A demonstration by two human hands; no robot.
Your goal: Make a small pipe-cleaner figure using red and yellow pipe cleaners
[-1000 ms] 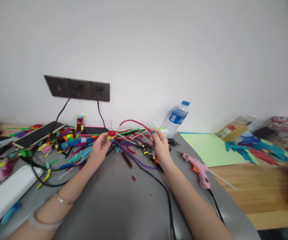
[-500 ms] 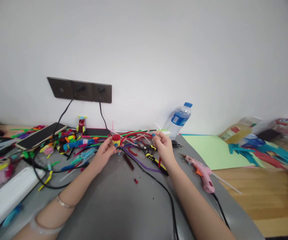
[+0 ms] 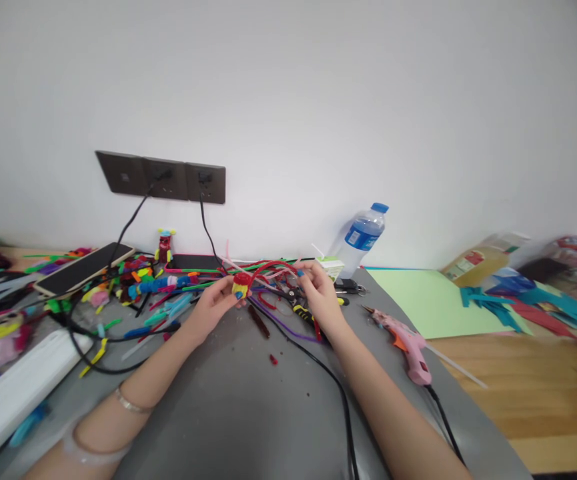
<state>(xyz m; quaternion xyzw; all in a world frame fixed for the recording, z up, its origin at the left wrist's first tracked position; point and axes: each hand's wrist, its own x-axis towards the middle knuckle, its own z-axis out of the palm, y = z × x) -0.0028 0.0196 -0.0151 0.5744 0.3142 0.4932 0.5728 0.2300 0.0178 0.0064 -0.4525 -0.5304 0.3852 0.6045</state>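
Observation:
My left hand (image 3: 214,304) pinches a small red and yellow pipe-cleaner piece (image 3: 241,284) above the grey table top (image 3: 228,400). A red pipe cleaner (image 3: 272,267) arcs from that piece over to my right hand (image 3: 318,292), whose fingers are closed on its far end. Both hands hover over a tangle of coloured pipe cleaners (image 3: 268,303) and yellow-handled pliers (image 3: 302,311).
A pink glue gun (image 3: 407,341) with a black cord lies to the right. A water bottle (image 3: 362,239) stands by the wall. Green paper (image 3: 433,300), cut blue shapes (image 3: 518,300), a phone (image 3: 81,267), wall sockets (image 3: 161,176) and a white strip (image 3: 18,393) surround the work area.
My hands have come closer together and lower. The red and yellow piece moved right, and the red pipe cleaner now bends in a tighter arc between the hands.

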